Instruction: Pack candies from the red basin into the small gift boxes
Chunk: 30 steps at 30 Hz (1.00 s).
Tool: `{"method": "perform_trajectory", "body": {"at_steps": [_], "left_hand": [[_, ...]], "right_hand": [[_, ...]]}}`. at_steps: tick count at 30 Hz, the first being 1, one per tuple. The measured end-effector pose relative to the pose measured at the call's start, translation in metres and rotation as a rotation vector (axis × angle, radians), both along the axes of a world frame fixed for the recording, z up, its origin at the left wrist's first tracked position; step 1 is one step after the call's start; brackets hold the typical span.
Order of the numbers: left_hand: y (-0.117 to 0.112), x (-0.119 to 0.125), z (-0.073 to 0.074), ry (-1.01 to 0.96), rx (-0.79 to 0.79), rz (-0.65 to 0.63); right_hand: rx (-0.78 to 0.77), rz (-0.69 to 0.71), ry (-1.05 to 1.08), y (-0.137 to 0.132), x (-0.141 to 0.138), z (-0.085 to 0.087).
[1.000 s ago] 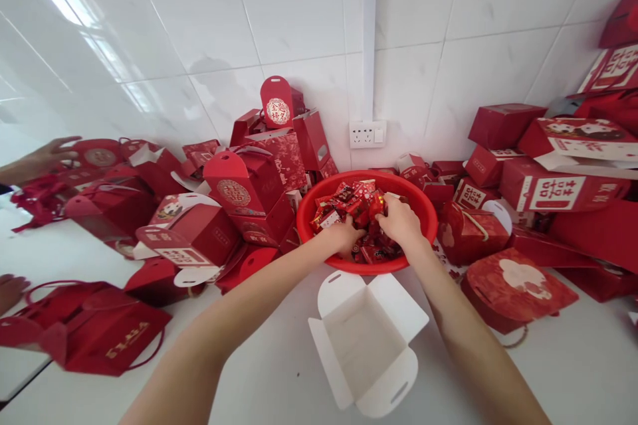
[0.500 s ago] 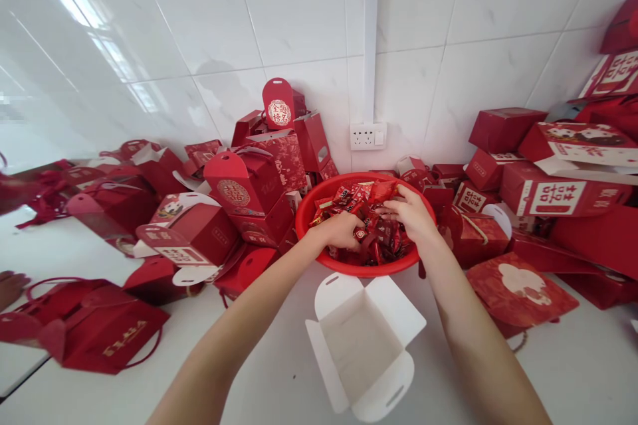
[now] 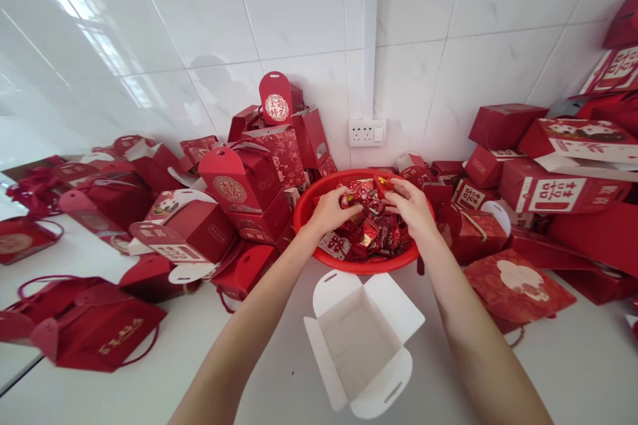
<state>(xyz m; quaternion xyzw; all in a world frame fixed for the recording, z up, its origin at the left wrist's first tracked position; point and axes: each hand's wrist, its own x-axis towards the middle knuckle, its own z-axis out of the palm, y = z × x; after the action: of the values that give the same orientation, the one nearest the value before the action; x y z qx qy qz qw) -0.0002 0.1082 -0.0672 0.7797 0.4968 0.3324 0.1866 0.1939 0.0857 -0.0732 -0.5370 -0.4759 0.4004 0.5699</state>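
Note:
My left hand [image 3: 331, 212] is closed on a small red wrapped candy [image 3: 345, 201], just over the left side of a red plastic basket [image 3: 366, 269]. At the basket's right side, my right hand [image 3: 413, 210] pinches a candy with a gold-coloured wrapper end [image 3: 383, 182] at its fingertips. Shiny red wrapped candies [image 3: 381, 236] fill the basket below both hands. An open box [image 3: 359, 339], white inside, lies in front of the basket between my forearms, its flaps folded outward. Nothing shows inside it.
Red gift boxes [image 3: 242, 179] are stacked left of the basket, and more red boxes [image 3: 553, 186] are piled at the right. A red handled box [image 3: 107, 325] sits at the front left. Behind stands a tiled wall with a socket [image 3: 367, 133].
Both hands have risen from among the candies, the left now with a red candy. A person's hands at the far left have gone from view, and a red box now stands there.

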Motion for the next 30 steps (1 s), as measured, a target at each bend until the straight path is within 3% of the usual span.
{"method": "perform_trajectory", "body": {"at_steps": [5, 7, 10, 12, 15, 19, 24, 26, 30], "left_hand": [[-0.001, 0.001, 0.000, -0.003, -0.025, 0.011], [0.000, 0.001, 0.000, -0.002, -0.021, 0.023], [0.001, 0.001, 0.001, -0.011, 0.006, 0.106], [0.003, 0.000, 0.001, -0.040, 0.011, 0.175], [0.007, -0.002, -0.001, -0.116, -0.019, 0.202], [0.015, -0.001, -0.009, -0.318, -0.116, 0.163], [0.024, -0.001, -0.014, -0.644, -0.297, 0.050], [0.025, -0.002, -0.014, -0.711, -0.317, 0.038], [0.025, -0.005, -0.014, -0.691, -0.324, 0.047]], "right_hand": [[0.081, -0.006, -0.152, 0.001, 0.000, -0.007], [0.138, 0.075, -0.223, -0.001, 0.000, -0.006], [0.176, 0.417, -0.396, -0.008, -0.005, -0.002], [0.111, 0.692, -0.548, -0.014, -0.010, 0.001], [-0.027, 0.859, -0.797, -0.019, -0.016, 0.001], [-0.110, 0.827, -0.953, -0.019, -0.018, -0.001], [0.009, 0.659, -0.867, -0.016, -0.013, 0.004], [0.038, 0.451, -0.803, -0.014, -0.006, 0.008], [0.033, -0.117, -0.650, -0.010, 0.011, 0.011]]}}
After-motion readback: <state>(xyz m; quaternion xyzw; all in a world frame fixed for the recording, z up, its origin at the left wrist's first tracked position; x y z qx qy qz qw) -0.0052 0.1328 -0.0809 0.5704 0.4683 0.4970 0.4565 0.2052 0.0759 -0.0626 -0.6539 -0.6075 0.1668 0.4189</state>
